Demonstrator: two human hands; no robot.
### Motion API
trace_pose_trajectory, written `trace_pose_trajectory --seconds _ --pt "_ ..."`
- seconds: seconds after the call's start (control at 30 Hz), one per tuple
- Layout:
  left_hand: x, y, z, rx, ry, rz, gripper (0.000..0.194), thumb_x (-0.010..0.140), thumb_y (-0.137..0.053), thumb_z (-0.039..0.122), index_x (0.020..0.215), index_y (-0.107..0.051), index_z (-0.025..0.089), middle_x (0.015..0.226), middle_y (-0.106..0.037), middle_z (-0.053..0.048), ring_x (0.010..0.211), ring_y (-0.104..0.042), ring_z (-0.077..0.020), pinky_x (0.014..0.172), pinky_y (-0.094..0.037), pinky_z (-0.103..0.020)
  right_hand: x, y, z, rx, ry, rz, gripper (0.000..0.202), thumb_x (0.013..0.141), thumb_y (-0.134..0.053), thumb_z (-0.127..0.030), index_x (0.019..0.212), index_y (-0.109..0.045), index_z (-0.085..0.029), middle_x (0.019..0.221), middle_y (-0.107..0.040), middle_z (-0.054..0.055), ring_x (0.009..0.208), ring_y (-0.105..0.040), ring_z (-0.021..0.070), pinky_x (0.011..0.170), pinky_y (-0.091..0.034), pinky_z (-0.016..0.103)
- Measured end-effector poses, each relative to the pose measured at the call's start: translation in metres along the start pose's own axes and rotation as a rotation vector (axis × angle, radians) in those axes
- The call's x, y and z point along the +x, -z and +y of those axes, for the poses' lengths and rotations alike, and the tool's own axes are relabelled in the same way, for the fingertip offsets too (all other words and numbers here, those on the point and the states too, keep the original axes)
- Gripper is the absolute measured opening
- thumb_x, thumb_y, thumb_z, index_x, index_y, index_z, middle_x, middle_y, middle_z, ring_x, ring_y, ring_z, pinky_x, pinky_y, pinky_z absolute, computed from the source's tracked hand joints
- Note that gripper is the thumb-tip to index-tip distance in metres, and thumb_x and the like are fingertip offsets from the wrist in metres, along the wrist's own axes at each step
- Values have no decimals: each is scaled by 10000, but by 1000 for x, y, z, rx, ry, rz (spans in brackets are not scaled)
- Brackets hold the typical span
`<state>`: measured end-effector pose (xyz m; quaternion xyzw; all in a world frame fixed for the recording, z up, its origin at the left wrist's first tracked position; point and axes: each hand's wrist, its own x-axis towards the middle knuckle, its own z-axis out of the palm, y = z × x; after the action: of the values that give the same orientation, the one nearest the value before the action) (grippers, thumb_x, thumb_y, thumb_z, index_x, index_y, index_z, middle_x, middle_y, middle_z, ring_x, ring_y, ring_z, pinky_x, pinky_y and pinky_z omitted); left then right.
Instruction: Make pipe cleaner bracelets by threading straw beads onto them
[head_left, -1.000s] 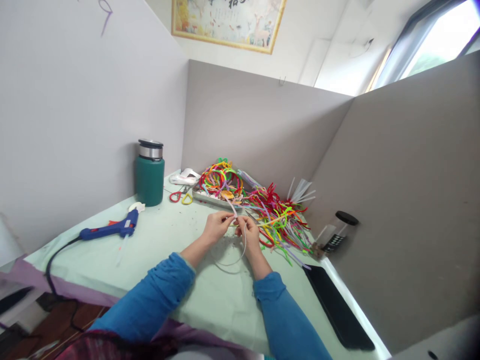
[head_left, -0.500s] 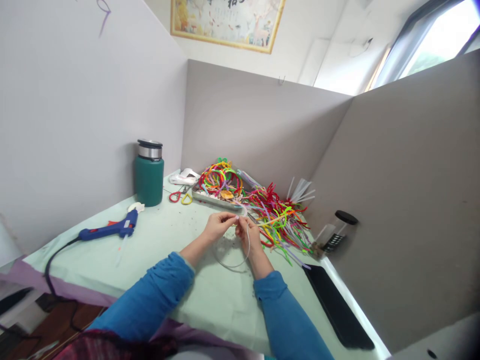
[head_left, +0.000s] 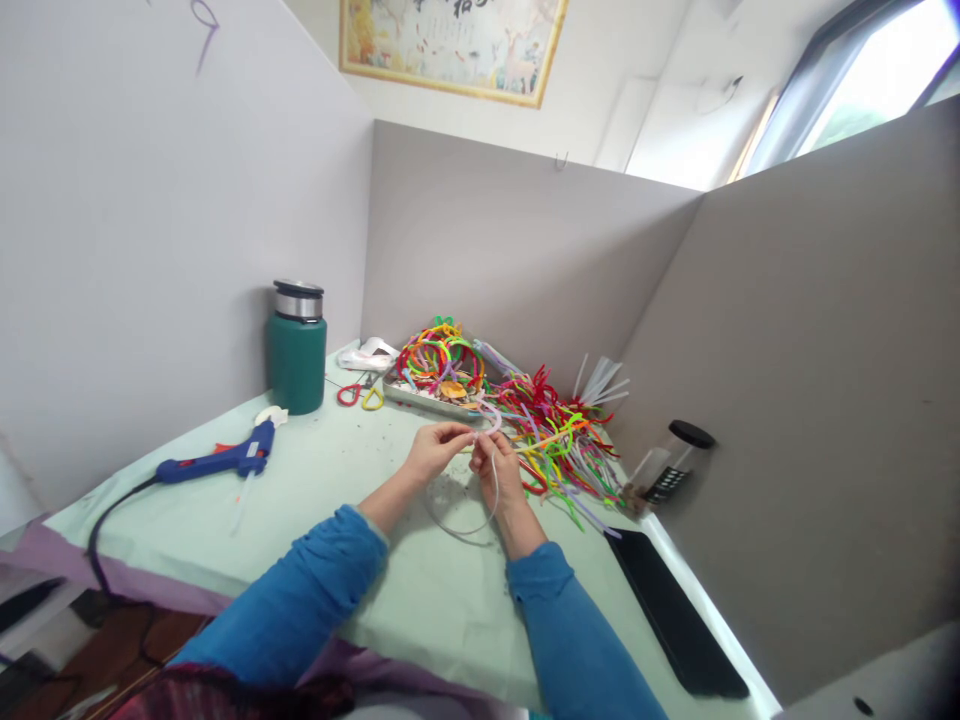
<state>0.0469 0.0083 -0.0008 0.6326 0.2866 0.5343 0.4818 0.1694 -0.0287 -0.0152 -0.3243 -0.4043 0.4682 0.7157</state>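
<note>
Over the middle of the table, both my hands meet fingertip to fingertip. My left hand (head_left: 436, 448) is closed in a pinch at the joint between a pale pink pipe cleaner (head_left: 493, 414) and a thin grey hoop (head_left: 474, 530). My right hand (head_left: 496, 466) is also closed, pinching the same spot from the other side. The hoop hangs below the fingers in a wide curve, its lower part near the tabletop. Above the fingertips the pipe cleaner sticks out in a curl. The exact point where the two meet is hidden by my fingers.
Behind my hands stand a metal tray (head_left: 427, 402) of coloured pipe-cleaner rings and a loose pipe-cleaner pile (head_left: 555, 430). Scissors (head_left: 373, 399), a green bottle (head_left: 298, 362) and a blue glue gun (head_left: 225, 460) with its cord lie leftward. A black slab (head_left: 679, 615) and clear jar (head_left: 675, 465) are rightward.
The pale pink pipe cleaner's free end has shifted and now shows as a clearer curl above my fingers. Both hands stay almost in place, still pinching.
</note>
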Motion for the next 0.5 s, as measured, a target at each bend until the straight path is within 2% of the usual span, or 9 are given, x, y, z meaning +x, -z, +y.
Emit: trace_pose_trajectory --seconds 0.17,0.37,0.5 --pt "1 2 1 -4 12 0 393 621 -761 492 778 -728 133 731 -731 -55 652 -635 -155 607 -498 -254 0 1 -2 49 -10 4 288 665 -771 -363 715 -536 -204 568 -492 -76 462 -427 66 453 -346 195" --pt "4 8 2 26 -5 78 348 649 -734 468 754 -712 137 686 -717 -47 636 -635 -156 605 -489 -255 -1 -1 -2 -86 31 -4 262 658 -760 -379 749 -607 -187 557 -483 -62 472 -415 81 454 -342 219" --pt "5 10 1 44 4 91 305 660 -719 436 742 -717 142 681 -719 -45 631 -630 -159 596 -484 -260 1 0 0 -147 50 16 263 646 -763 -387 738 -654 -167 599 -557 -26 477 -420 81 458 -325 224"
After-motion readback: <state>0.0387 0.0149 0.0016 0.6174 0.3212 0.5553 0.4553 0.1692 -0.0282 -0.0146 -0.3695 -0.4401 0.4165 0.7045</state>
